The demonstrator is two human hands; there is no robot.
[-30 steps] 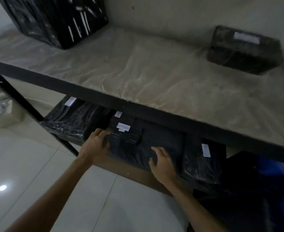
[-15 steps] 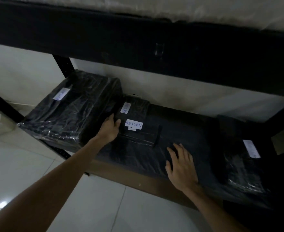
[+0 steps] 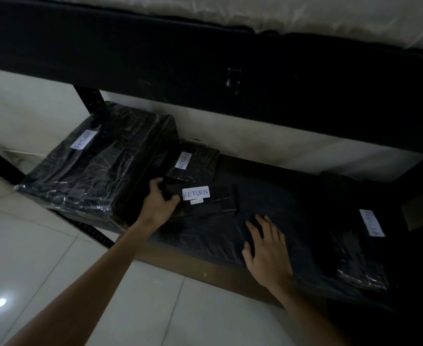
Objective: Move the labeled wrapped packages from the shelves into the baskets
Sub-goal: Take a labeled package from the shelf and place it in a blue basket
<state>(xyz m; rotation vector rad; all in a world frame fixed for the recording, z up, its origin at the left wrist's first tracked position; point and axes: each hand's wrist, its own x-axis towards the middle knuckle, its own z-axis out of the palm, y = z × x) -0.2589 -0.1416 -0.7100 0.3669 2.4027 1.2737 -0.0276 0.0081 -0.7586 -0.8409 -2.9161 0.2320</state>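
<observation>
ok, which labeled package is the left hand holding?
The small package whose RETURN label reads level, unlike the others' tilted ones; the left hand grips its left edge.

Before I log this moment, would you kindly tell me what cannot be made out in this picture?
Head view:
- Baskets: none in frame.
- Far-right package's label: blurred and dim, unreadable.
- Small tag under the front RETURN label: too small to read.
- Edges of the dark surface under the right hand: lost in shadow.
- Upper shelf: its top is cut off by the frame's top edge.
</observation>
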